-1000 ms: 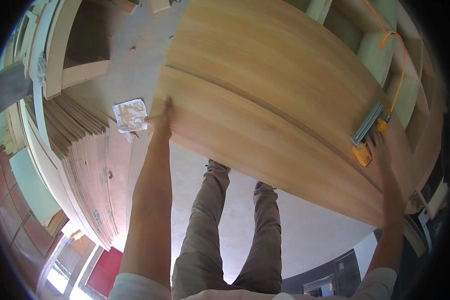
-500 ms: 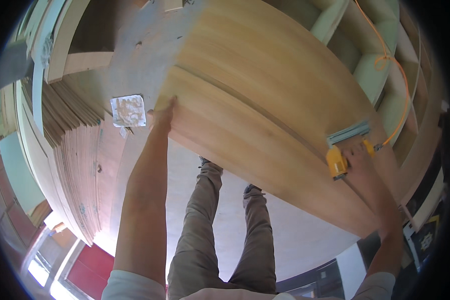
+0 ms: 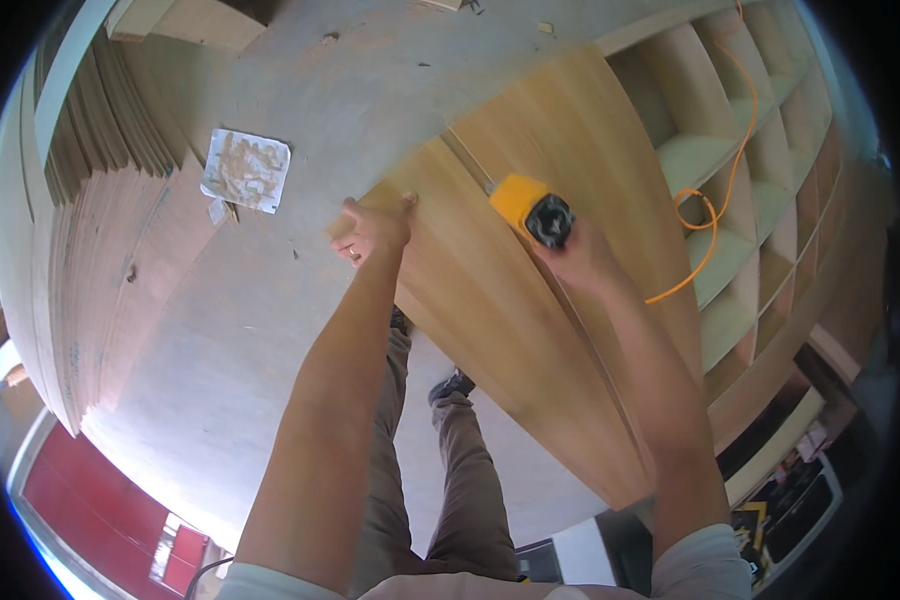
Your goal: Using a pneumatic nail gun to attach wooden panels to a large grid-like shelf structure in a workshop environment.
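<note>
My right hand [image 3: 580, 255] is wrapped round a yellow and black air nail gun [image 3: 522, 205], whose orange hose trails off to the right. The gun's nose is over the seam beside the wood-grain panel [image 3: 490, 290], near its far end; whether it touches is hidden. At that panel's far left corner, my left hand [image 3: 373, 230] grips the edge, with a ring on one finger. A second wood-grain board [image 3: 580, 140] lies along the other side of the seam.
On the right stands an open cabinet frame [image 3: 715, 160] with several compartments; the orange hose [image 3: 745, 130] loops across it. Stacked sheets [image 3: 90, 290] lean at the left. A white paper [image 3: 247, 170] smeared with brown stuff lies on the grey floor [image 3: 220, 320].
The nail gun in my right hand has moved from the panel's near right end to its far end. My left hand still holds the corner, and the view has shifted.
</note>
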Tool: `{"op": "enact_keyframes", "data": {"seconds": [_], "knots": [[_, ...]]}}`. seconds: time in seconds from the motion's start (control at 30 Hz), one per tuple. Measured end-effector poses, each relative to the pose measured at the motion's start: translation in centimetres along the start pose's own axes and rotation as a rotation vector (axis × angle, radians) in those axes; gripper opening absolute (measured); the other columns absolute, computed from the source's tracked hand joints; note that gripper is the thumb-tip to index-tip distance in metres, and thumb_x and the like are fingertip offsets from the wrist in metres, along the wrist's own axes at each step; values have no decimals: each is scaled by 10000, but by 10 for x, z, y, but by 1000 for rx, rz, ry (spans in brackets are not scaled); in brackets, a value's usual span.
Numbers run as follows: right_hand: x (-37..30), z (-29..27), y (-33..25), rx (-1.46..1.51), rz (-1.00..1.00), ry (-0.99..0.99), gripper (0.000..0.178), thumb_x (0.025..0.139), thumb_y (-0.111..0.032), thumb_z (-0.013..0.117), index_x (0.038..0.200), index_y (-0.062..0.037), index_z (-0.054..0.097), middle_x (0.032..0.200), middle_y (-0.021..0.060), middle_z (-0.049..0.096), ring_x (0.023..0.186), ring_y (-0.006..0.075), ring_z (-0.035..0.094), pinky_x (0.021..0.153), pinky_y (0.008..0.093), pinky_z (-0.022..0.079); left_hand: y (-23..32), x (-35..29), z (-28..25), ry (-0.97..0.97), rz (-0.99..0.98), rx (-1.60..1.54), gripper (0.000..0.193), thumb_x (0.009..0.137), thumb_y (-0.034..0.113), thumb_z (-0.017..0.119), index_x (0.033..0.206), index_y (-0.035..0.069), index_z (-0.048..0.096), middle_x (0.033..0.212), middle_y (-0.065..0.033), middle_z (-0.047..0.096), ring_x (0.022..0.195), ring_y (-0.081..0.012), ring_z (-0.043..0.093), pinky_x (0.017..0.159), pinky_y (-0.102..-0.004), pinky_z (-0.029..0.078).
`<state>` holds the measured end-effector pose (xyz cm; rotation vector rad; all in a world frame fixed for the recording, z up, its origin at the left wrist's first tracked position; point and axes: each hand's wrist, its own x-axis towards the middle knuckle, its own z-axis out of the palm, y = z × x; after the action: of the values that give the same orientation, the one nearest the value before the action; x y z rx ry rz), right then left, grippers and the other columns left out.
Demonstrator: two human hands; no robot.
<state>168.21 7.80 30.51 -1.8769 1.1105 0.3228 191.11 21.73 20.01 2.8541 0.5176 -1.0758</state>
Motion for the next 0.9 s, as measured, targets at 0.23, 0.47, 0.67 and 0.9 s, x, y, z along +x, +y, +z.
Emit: {"op": "enact_keyframes", "data": {"seconds": [0.23, 0.47, 0.67, 0.9], "knots": [[59, 11, -43, 41, 1, 69, 281, 794, -209, 691, 986, -4, 680, 872, 189, 715, 838, 338, 705, 722, 407, 539, 0, -11, -14, -162, -17, -62, 1116, 667, 565, 867, 1490, 292, 165, 1461, -448, 73, 1369, -512, 201, 1101, -597, 273], [78, 18, -57, 44, 1, 59, 304, 805, -227, 704, 993, 11, 676, 862, 184, 715, 834, 323, 707, 723, 399, 538, 3, -13, -18, -187, 2, -121, 1174, 673, 512, 880, 1524, 260, 112, 1462, -519, -40, 1430, -597, 42, 1158, -626, 178], [87, 17, -68, -35, -15, 38, 321, 809, -252, 712, 988, 12, 682, 858, 198, 714, 842, 349, 706, 725, 413, 540, 3, -11, -18, -223, -7, -112, 1176, 698, 494, 873, 1527, 223, 84, 1471, -519, -43, 1441, -606, 10, 1164, -640, 157], [86, 26, -83, -253, 103, 46, 289, 789, -229, 715, 947, 10, 681, 849, 204, 711, 846, 372, 698, 718, 425, 545, 0, -11, -18, -219, 18, -104, 1165, 723, 490, 859, 1528, 222, 61, 1464, -530, -65, 1437, -619, 9, 1159, -649, 154]]}}
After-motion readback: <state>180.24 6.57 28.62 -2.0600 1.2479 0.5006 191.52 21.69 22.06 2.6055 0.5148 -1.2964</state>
